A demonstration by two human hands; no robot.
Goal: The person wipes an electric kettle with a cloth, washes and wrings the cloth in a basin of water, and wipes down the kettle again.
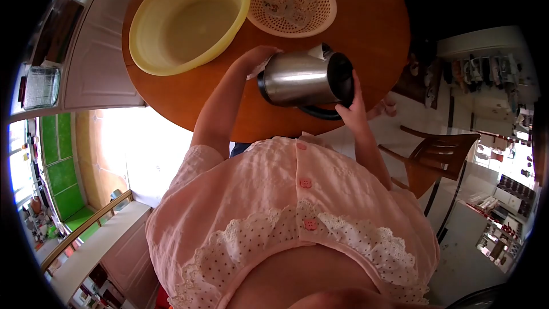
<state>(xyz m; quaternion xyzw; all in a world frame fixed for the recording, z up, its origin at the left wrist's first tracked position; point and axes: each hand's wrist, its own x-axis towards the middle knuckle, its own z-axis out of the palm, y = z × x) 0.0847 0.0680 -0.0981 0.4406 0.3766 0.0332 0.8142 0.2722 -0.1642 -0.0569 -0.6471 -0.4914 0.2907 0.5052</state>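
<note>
A steel electric kettle (297, 78) with a black lid, base and handle lies tilted on its side in front of my chest, above the near part of the table. My right hand (353, 107) grips it at the lid end, thumb and fingers spread around the black lid and near the handle. At the base end is my left hand (257, 60), closed on a thin white cloth (257, 70) that presses against the kettle's bottom. The kettle hides part of the left fingers.
A round wooden table (366, 11) carries a large yellow basin (140, 40) at the back left and a pink perforated basket (291, 31) holding clear, crumpled-looking pieces. A wooden chair (437, 154) stands to the right on the floor.
</note>
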